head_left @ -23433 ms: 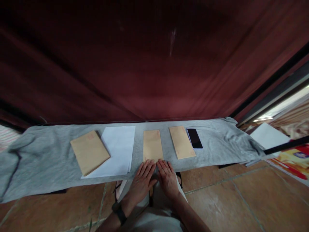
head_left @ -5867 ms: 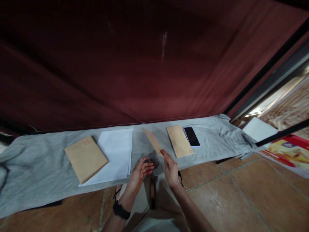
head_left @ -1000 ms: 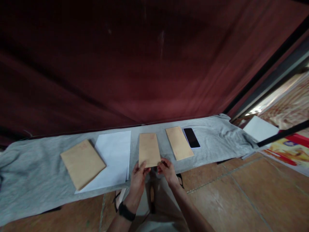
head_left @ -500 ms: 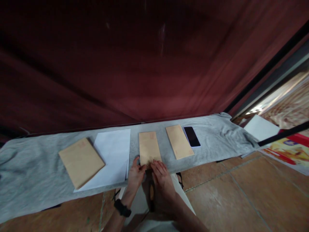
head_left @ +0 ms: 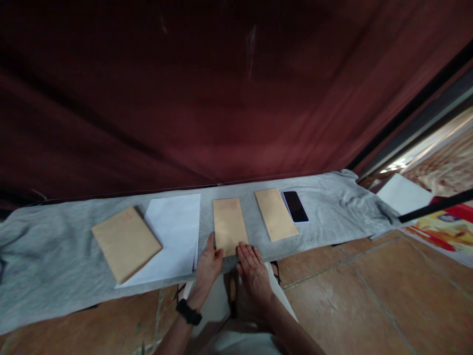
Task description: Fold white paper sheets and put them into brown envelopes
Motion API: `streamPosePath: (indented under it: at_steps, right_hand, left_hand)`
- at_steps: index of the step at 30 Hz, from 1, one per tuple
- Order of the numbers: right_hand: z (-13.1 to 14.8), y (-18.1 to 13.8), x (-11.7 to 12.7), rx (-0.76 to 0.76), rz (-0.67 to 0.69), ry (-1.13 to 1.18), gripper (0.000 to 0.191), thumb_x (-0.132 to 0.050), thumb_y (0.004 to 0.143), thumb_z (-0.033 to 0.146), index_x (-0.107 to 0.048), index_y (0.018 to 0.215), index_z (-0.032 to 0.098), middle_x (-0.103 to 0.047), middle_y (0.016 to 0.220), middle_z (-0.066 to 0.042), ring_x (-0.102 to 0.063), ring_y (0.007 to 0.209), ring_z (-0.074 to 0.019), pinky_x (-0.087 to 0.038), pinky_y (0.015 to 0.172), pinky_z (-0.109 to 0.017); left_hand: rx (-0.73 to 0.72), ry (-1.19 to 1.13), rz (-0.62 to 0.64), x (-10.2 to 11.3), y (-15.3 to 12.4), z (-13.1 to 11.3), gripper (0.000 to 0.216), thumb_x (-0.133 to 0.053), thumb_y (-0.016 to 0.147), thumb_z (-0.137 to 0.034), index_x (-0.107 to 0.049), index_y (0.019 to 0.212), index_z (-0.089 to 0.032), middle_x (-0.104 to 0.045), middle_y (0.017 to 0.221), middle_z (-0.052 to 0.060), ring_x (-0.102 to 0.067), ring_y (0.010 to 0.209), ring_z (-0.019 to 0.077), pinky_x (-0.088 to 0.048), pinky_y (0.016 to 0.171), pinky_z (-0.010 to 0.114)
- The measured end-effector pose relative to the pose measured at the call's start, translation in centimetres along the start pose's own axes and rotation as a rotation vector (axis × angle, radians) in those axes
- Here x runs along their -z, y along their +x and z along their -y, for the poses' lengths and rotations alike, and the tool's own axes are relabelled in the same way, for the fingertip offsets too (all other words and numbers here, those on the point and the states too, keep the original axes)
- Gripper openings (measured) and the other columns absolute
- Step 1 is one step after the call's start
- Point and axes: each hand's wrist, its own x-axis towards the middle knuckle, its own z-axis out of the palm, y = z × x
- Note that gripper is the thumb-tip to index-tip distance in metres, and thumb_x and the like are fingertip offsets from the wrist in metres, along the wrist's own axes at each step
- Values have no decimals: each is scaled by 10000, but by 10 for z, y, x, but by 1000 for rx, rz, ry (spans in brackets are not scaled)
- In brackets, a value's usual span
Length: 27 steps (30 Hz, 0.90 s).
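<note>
A narrow brown envelope [head_left: 229,224] lies flat on a grey cloth [head_left: 66,241] in front of me. My left hand [head_left: 208,265] rests by its near left corner, fingers loosely spread, thumb along the envelope's edge. My right hand [head_left: 252,268] lies flat with fingers stretched out, fingertips touching the envelope's near right corner. Neither hand holds anything. A second narrow brown envelope [head_left: 275,213] lies to the right. A wider brown envelope [head_left: 125,241] lies at the left, overlapping white paper sheets [head_left: 173,231].
A black phone [head_left: 295,206] lies beside the right envelope. A dark red curtain [head_left: 221,98] hangs behind the cloth. Tiled floor [head_left: 369,296] is at the right. White paper [head_left: 402,193] and a colourful printed sheet [head_left: 443,229] lie at far right, crossed by a black bar [head_left: 436,204].
The middle envelope, held up at its near end by both hands a second ago, now lies flat. Both hands have let go and opened against its near edge.
</note>
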Motion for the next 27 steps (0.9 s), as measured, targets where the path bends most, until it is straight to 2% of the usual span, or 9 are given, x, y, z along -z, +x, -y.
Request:
streamPosePath:
  at_steps: [7,10,13,16,19,21,23,25,27]
  right_hand:
    - [11,2,4,17,12,-21,526,-428,1024,207,-387,1538,106,-475,1549,-126,-418,1443,-240,-353,1202,-464]
    - [22,8,7,78,90,22,529,-453,1014,204,-402,1538,154,-445,1574,-96,-409,1445,-244,-354,1203,-464]
    - [25,10,7,68,112,39,523,-477,1000,190,-432,1521,164,-452,1569,-90,-415,1436,-255,-356,1198,-476]
    - [22,9,6,70,121,46,542,-490,993,178,-417,1530,167,-442,1577,-85,-408,1437,-253,-352,1200,-472]
    - [18,7,3,78,123,47,562,-492,989,170,-396,1542,174,-424,1589,-83,-390,1448,-255,-345,1203,-475]
    - [17,6,2,81,125,45,572,-489,989,166,-381,1550,172,-423,1589,-89,-383,1452,-255,-340,1205,-477]
    - [16,6,1,79,130,47,567,-487,993,174,-381,1550,171,-432,1583,-90,-386,1449,-253,-336,1206,-478]
    - [16,6,2,70,132,53,552,-482,1000,185,-390,1545,173,-442,1577,-85,-393,1443,-247,-331,1209,-474]
    - [16,6,2,67,126,61,545,-478,1005,189,-392,1543,178,-449,1573,-81,-391,1442,-240,-329,1211,-470]
  left_hand:
    - [41,107,31,0,1,-1,620,-541,892,-206,-435,1492,-93,-755,833,87,-701,693,219,-508,652,296]
    - [41,207,73,0,3,-3,634,-479,929,-204,-352,1534,-61,-770,931,142,-727,774,241,-519,708,314]
    - [17,336,114,0,4,-4,613,-414,965,-207,-313,1546,-39,-769,995,179,-738,877,248,-522,766,316]
    - [-4,473,116,1,1,-2,572,-403,990,-242,-358,1531,-63,-774,983,176,-744,898,251,-528,775,314]
    - [-29,628,20,1,-4,0,514,-389,1016,-339,-477,1470,-114,-775,894,154,-749,812,265,-546,732,336]
    - [-132,648,-49,2,-3,-3,471,-359,1028,-365,-566,1393,-150,-772,912,143,-746,839,263,-559,755,347]
    - [-349,574,-78,0,6,-9,448,-326,1035,-325,-599,1352,-164,-755,1086,144,-718,1014,250,-556,873,354]
    - [-585,494,-73,-4,25,-16,459,-304,1034,-288,-576,1379,-154,-668,1322,142,-618,1236,243,-496,1037,374]
    - [-729,481,-49,-12,51,-22,489,-303,1034,-303,-530,1429,-126,-552,1481,138,-465,1409,258,-380,1172,429]
